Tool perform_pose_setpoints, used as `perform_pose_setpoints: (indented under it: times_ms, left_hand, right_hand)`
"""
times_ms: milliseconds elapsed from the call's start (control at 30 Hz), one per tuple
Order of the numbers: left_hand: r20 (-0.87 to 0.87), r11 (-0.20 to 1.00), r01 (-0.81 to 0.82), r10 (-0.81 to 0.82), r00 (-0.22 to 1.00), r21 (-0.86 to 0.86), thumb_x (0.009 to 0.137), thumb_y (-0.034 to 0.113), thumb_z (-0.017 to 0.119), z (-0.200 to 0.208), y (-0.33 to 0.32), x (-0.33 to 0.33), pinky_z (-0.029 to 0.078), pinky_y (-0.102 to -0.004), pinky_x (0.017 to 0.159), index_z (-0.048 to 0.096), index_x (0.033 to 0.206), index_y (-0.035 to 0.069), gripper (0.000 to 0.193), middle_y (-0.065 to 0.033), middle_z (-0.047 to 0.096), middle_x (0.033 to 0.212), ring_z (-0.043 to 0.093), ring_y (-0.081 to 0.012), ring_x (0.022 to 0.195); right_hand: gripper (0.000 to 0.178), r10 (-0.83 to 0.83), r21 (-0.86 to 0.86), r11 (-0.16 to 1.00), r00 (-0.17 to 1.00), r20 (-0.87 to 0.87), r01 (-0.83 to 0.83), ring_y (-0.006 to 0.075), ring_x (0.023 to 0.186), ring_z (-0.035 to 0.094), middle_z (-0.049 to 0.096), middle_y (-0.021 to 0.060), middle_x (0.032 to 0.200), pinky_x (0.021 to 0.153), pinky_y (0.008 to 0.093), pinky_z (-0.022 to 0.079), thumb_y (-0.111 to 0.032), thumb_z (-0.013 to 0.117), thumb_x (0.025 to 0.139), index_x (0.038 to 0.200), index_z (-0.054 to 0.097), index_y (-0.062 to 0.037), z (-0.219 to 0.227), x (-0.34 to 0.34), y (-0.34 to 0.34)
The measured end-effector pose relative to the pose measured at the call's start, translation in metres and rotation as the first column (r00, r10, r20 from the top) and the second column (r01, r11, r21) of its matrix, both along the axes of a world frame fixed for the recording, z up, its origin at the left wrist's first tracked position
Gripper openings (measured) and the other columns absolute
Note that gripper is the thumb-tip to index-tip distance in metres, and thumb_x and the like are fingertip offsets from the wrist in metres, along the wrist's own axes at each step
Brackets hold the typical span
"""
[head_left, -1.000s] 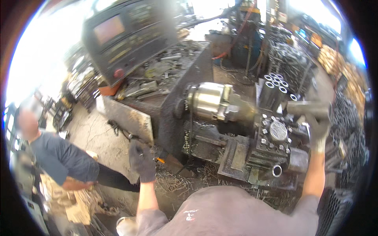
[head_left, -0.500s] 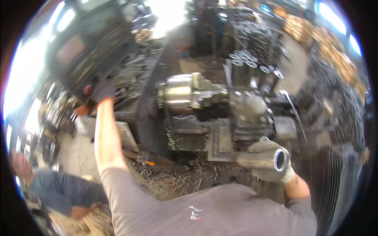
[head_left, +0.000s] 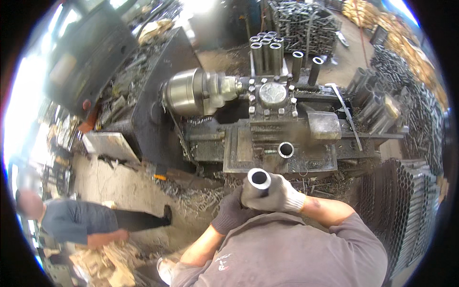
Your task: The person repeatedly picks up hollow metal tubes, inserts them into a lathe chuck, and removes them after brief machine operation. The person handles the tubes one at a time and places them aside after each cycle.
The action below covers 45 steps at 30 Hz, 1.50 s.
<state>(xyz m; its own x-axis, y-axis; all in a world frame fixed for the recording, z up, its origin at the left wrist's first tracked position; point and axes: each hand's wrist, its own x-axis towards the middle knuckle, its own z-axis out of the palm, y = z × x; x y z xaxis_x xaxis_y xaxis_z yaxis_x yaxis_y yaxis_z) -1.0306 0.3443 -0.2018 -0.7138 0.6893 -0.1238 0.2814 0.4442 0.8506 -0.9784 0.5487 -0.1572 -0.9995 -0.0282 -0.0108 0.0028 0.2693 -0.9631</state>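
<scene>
Both hands hold one short steel tube (head_left: 258, 184) close to the chest, below the lathe bed (head_left: 248, 148); right hand (head_left: 282, 196), light glove, wraps it fully; left hand (head_left: 232, 210), dark glove, closes on its lower end; tube not yet near the chuck (head_left: 191, 91), which seems empty; a second tube (head_left: 286, 149) stands on the carriage; loading appears undone; more tubes (head_left: 265, 50) wait behind.

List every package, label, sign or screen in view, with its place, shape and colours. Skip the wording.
Control cabinet: upper left, behind the lathe; big dark box, tilted.
Screen: on the cabinet's face; pale rectangle, blurred.
Red knob: below the screen, near the cabinet's lower edge; small and round.
Printed mark: on the person's grey shirt, bottom centre; small and white.
No packages or signs show.
</scene>
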Motion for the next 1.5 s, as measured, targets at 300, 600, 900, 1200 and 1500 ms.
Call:
perform_pose_setpoints:
  times_ms: [300,600,900,1200,1500]
  left_hand:
    - [0.909,0.399,-0.830,-0.019,0.417,0.389,0.102,0.038,0.063,-0.024,-0.036,-0.035,0.058,-0.0403,0.065,0.064,0.114,0.000,0.039,-0.0064,0.066,0.082,0.066,-0.0221,0.068]
    - [0.910,0.171,-0.907,0.097,0.403,0.384,0.104,0.027,0.067,-0.045,-0.112,0.058,0.063,-0.0405,0.068,0.062,0.118,-0.003,0.033,-0.0122,0.068,0.091,0.068,-0.0232,0.075]
    - [0.952,-0.219,-0.938,0.210,0.225,0.269,0.106,0.035,0.063,-0.070,-0.217,0.152,0.061,-0.0372,0.072,0.064,0.107,0.006,0.030,-0.0070,0.066,0.089,0.068,-0.0204,0.077]
    - [0.697,0.185,-0.935,0.627,0.349,0.302,0.092,0.030,0.078,-0.144,-0.301,0.376,0.056,-0.0324,0.077,0.068,0.128,0.007,0.044,-0.0035,0.071,0.104,0.067,-0.0128,0.094]
    - [0.380,-0.446,-0.895,0.826,-0.417,-0.012,0.090,0.032,0.080,-0.206,-0.295,0.586,0.054,-0.0381,0.096,0.070,0.128,0.006,0.047,-0.0094,0.075,0.118,0.067,-0.0176,0.106]
  right_hand:
    - [0.051,0.208,-0.270,0.947,0.973,0.099,-0.175,0.0161,0.102,0.068,0.073,0.0127,0.119,0.088,0.0325,0.057,-0.024,0.073,0.093,0.136,0.064,0.0015,-0.083,-0.033,-0.025]
    - [0.044,0.471,-0.285,0.877,0.805,0.361,-0.386,0.0122,0.076,0.069,0.076,0.0090,0.106,0.069,0.0299,0.059,-0.017,0.068,0.098,0.134,0.063,0.0077,-0.122,0.000,-0.071]
    - [0.045,0.675,-0.160,0.732,0.675,0.299,-0.662,0.0111,0.071,0.067,0.076,0.0095,0.098,0.063,0.0294,0.055,-0.020,0.062,0.098,0.139,0.068,-0.0022,-0.142,0.015,-0.248]
    - [0.034,0.845,-0.363,0.502,0.355,0.399,-0.785,0.0131,0.061,0.064,0.074,0.0085,0.090,0.052,0.0290,0.051,-0.026,0.078,0.093,0.113,0.071,0.0005,-0.135,0.136,-0.401]
    - [0.052,0.961,0.023,-0.264,-0.261,0.086,-0.964,0.0172,0.094,0.069,0.075,0.0045,0.105,0.086,0.0355,0.059,-0.024,0.088,0.083,0.126,0.068,-0.0045,-0.139,0.301,-0.575]
